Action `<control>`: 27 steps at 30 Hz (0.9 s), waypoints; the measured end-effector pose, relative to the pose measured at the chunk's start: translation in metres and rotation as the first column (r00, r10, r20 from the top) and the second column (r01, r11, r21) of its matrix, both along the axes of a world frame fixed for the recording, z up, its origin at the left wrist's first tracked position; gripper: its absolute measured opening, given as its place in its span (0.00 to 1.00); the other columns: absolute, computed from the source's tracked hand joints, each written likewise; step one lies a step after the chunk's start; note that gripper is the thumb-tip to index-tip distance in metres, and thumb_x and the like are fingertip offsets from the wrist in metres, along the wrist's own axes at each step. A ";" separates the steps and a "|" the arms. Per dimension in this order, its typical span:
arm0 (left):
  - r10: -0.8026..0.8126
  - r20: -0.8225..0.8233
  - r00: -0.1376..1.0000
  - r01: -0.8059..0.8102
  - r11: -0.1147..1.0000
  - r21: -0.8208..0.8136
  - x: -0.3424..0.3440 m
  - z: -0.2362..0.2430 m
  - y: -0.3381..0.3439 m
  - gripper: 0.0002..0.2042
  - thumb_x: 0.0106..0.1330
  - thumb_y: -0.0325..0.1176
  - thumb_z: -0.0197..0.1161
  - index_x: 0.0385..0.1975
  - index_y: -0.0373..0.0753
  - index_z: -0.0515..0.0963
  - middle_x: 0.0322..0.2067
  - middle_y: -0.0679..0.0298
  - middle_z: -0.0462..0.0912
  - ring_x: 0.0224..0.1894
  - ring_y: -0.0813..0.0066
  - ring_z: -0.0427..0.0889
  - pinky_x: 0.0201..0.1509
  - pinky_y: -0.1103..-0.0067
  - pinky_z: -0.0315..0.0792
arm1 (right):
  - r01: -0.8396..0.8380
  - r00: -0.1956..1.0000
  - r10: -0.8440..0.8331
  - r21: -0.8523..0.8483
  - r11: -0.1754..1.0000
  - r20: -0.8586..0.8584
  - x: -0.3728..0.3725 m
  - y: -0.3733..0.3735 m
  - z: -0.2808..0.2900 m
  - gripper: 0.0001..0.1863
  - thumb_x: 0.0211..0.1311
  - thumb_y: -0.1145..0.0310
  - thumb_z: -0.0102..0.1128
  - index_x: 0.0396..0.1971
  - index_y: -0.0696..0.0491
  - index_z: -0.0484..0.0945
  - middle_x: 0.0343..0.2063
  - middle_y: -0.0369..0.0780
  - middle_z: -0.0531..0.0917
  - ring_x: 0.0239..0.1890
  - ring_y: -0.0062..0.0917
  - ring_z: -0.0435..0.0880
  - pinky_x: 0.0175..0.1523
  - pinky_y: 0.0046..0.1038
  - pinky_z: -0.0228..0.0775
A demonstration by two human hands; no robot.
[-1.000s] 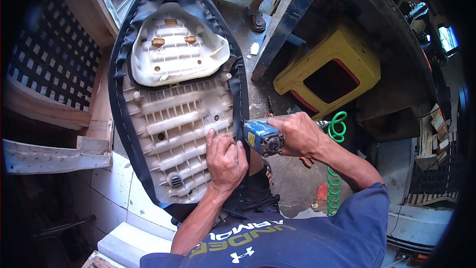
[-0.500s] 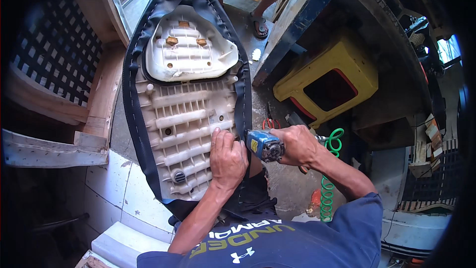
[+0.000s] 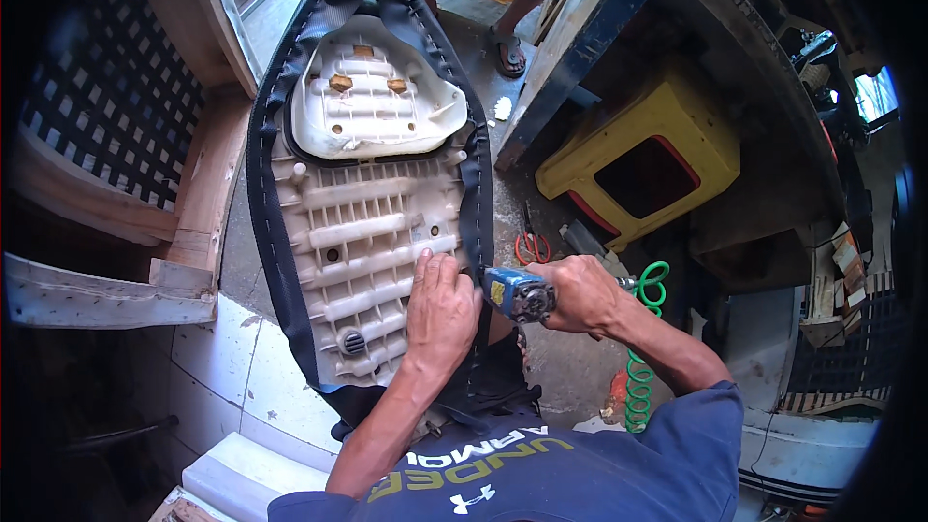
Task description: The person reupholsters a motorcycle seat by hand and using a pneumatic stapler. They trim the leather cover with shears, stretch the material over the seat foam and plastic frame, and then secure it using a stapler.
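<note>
A motorcycle seat (image 3: 362,232) lies upside down before me, its ribbed whitish plastic base facing up. Black cover material (image 3: 266,222) is folded over the rim, with a line of staples along it. My left hand (image 3: 443,314) is closed at the right edge, fingers together on the base and thumb side by the black fold; the exact grip is partly hidden. In my right hand (image 3: 585,298) is a blue pneumatic staple gun (image 3: 519,294), its nose against the cover's right edge, just beside my left fingers.
A coiled green air hose (image 3: 638,387) hangs right of the gun. Orange-handled scissors (image 3: 532,247) lie on the floor beyond it, near a yellow frame-like piece (image 3: 648,155). Wooden frames (image 3: 198,193) stand at left. Another person's legs (image 3: 527,14) show at the far end.
The seat has shifted slightly to the right in view. The staple gun's nose sits a little lower along the right edge, and my left hand stays close by it.
</note>
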State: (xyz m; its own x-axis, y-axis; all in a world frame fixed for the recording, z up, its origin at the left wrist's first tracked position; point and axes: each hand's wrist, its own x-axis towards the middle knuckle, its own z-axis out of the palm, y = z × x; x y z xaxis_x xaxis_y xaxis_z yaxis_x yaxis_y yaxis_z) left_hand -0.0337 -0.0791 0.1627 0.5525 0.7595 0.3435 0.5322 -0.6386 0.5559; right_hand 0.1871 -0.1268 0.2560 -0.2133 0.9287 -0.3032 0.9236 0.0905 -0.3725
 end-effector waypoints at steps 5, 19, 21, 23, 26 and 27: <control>-0.081 -0.074 0.994 0.075 0.994 -0.085 -0.005 0.006 0.000 0.11 0.61 0.29 0.72 0.38 0.29 0.81 0.48 0.49 0.77 0.60 0.48 0.77 0.81 0.54 0.59 | -0.049 0.980 0.073 0.130 0.990 -0.187 0.011 -0.018 -0.006 0.17 0.43 0.69 0.75 0.36 0.55 0.84 0.27 0.48 0.88 0.32 0.49 0.89 0.39 0.45 0.82; -0.089 -0.111 0.990 0.085 0.996 -0.038 -0.013 0.003 -0.005 0.11 0.62 0.28 0.70 0.40 0.31 0.80 0.51 0.47 0.79 0.66 0.48 0.77 0.82 0.56 0.56 | -0.020 0.997 0.023 0.036 0.999 -0.070 0.003 -0.023 -0.017 0.22 0.45 0.63 0.78 0.41 0.53 0.84 0.32 0.48 0.89 0.36 0.50 0.90 0.42 0.46 0.83; -0.104 -0.101 0.989 0.101 0.994 -0.033 -0.014 0.002 -0.002 0.10 0.61 0.27 0.69 0.39 0.32 0.80 0.51 0.47 0.80 0.66 0.48 0.77 0.82 0.56 0.58 | -0.023 0.992 0.031 0.063 0.998 -0.126 0.003 -0.024 -0.013 0.19 0.45 0.66 0.75 0.40 0.54 0.85 0.30 0.49 0.89 0.33 0.49 0.89 0.40 0.44 0.83; -0.127 -0.092 0.988 0.122 0.991 -0.058 -0.015 0.002 -0.003 0.08 0.61 0.26 0.68 0.38 0.32 0.80 0.49 0.47 0.81 0.66 0.48 0.77 0.81 0.56 0.59 | -0.028 0.980 0.046 0.092 0.995 -0.193 -0.004 -0.028 -0.008 0.18 0.45 0.67 0.75 0.39 0.55 0.84 0.28 0.49 0.88 0.31 0.48 0.89 0.39 0.44 0.83; -0.114 -0.073 0.991 0.111 0.993 -0.045 -0.015 0.002 0.000 0.08 0.61 0.25 0.68 0.38 0.32 0.80 0.47 0.47 0.82 0.66 0.48 0.77 0.79 0.56 0.61 | -0.011 0.997 0.014 0.048 0.999 -0.070 -0.008 -0.029 -0.018 0.21 0.45 0.62 0.77 0.41 0.53 0.85 0.27 0.50 0.88 0.34 0.51 0.89 0.40 0.47 0.83; -0.110 -0.065 0.992 0.108 0.994 -0.034 -0.014 0.000 -0.002 0.08 0.60 0.25 0.68 0.37 0.31 0.80 0.45 0.47 0.82 0.66 0.47 0.78 0.78 0.57 0.62 | -0.005 1.000 0.005 0.008 1.000 -0.018 -0.011 -0.030 -0.018 0.21 0.45 0.62 0.77 0.41 0.53 0.85 0.27 0.50 0.88 0.34 0.51 0.89 0.40 0.47 0.83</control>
